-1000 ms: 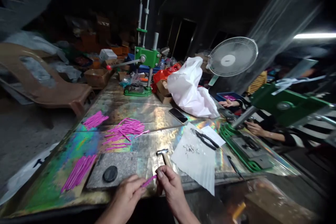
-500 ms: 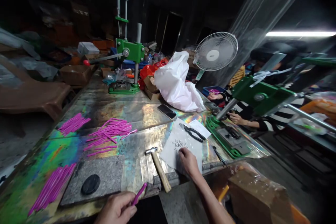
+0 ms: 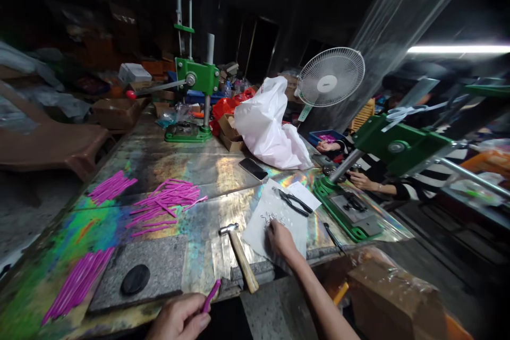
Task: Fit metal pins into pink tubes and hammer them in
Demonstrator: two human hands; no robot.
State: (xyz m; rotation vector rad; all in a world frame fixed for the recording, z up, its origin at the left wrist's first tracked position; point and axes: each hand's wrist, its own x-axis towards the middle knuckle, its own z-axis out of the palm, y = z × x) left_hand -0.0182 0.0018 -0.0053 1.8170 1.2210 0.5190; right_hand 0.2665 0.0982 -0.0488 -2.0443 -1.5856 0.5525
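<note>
My left hand (image 3: 181, 316) is closed round a short purple cord (image 3: 211, 296), whose end sticks up past the fingers at the table's front edge. My right hand (image 3: 281, 241) reaches down to a white sheet (image 3: 255, 234), fingertips pinched at a little heap of small silver metal pieces (image 3: 270, 217). Whether a piece sits between those fingers is hidden. Between the two hands lies a hammer (image 3: 241, 257) with a wooden handle jutting over the edge. Black-handled pliers (image 3: 295, 203) rest on the sheet's far part.
Purple cords lie in a loose pile (image 3: 167, 201) and bundles (image 3: 77, 287) at left. A stone slab (image 3: 167, 265) carries a black disc (image 3: 135, 279). Green hand presses (image 3: 199, 77) (image 3: 398, 143) stand behind and right. A phone (image 3: 253, 169), white bag (image 3: 271, 127) and co-worker's hand (image 3: 360, 180) lie beyond.
My right hand has shifted slightly left over the metal pieces. The left hand still holds the purple cord, almost in the same place.
</note>
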